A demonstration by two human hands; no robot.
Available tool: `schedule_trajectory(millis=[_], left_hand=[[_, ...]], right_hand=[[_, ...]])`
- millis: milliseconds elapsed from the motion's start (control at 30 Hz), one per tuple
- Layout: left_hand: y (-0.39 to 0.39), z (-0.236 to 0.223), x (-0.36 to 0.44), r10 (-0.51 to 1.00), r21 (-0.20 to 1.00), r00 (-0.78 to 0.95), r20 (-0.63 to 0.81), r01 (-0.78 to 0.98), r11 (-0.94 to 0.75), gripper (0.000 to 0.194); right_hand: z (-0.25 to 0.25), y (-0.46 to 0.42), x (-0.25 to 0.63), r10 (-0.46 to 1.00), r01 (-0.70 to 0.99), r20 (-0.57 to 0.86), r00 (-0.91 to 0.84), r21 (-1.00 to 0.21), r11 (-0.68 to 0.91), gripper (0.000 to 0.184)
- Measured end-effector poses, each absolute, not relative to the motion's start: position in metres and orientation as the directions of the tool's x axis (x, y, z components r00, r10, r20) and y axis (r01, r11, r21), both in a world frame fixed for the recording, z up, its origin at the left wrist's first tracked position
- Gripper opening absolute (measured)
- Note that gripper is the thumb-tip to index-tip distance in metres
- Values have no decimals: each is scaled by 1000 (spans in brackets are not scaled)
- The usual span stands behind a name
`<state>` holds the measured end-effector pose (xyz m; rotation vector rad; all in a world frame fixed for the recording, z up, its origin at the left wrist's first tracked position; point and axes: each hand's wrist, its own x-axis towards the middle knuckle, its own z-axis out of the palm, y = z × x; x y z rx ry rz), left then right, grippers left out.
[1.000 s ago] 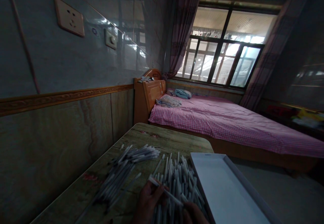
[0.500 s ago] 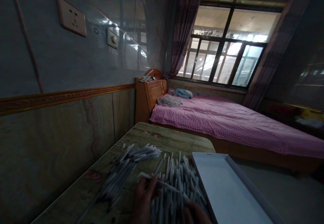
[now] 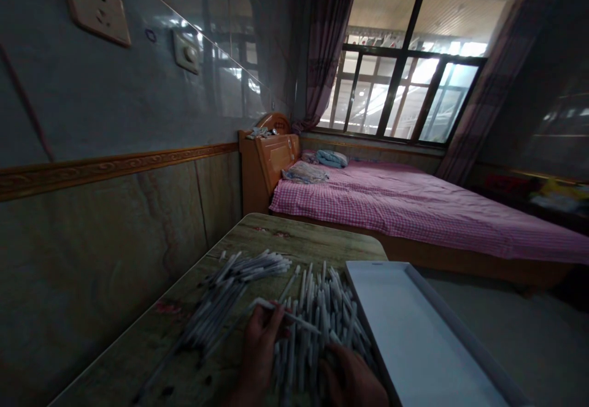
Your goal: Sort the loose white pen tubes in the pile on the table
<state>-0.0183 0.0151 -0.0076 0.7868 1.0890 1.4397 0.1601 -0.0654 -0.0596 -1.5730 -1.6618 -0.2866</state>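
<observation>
Left hand: the left hand (image 3: 261, 336) was at the near middle of the desk (image 3: 322, 242), thumb and fingers closed in a pinch on one white stick (image 3: 301, 321).
White stick: slender, pen-like; lay slantwise in the grip, one end at far left, the other pointing near right, over the right pile (image 3: 326, 299).
Right hand: the right hand (image 3: 353, 375) was low over the near part of the right pile, back of hand up, fingers partly curled; could not tell whether they had hold of a stick, fingertips being dim and partly hidden.
Right pile: many white sticks, loosely heaped, mostly running near to far, just beside the white tray (image 3: 414, 327).
Left pile: the left pile (image 3: 216, 315) held similar sticks with dark ends on its near part; far sticks lay turned to the right.
Lone stick: one lone stick (image 3: 289, 285) lay between the piles, far of the left hand.
White tray: shallow, low-walled, right of the right pile.
Desk: marble-patterned top, rounded far corners; small dark bits (image 3: 168, 390) at near left.
Bed: the bed (image 3: 391, 195) stood beyond the desk, pink checked sheet, wooden headboard (image 3: 276, 158) at left.
Window: the window (image 3: 407, 91) was beyond the bed.
Wall: at left, tiled, with a socket (image 3: 95, 7).
</observation>
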Motion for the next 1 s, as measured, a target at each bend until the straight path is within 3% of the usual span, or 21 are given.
schedule_trajectory(millis=[200, 367, 633, 1000], left_hand=[[8, -4, -14, 993, 927, -92, -70, -374, 30, 45], [3, 1, -9, 999, 928, 21, -27, -371, 33, 42], [4, 4, -9, 999, 920, 24, -49, -388, 54, 46], [28, 5, -30, 951, 884, -295, -87, -464, -63, 43]], right_hand=[[-28, -78, 158, 793, 866, 586, 168, -472, 165, 31], [-18, -79, 154, 791, 861, 606, 89, -446, 244, 28], [-15, -78, 151, 794, 893, 599, 102, -407, 192, 35], [-5, -83, 158, 808, 921, 583, 83, -355, 161, 27]])
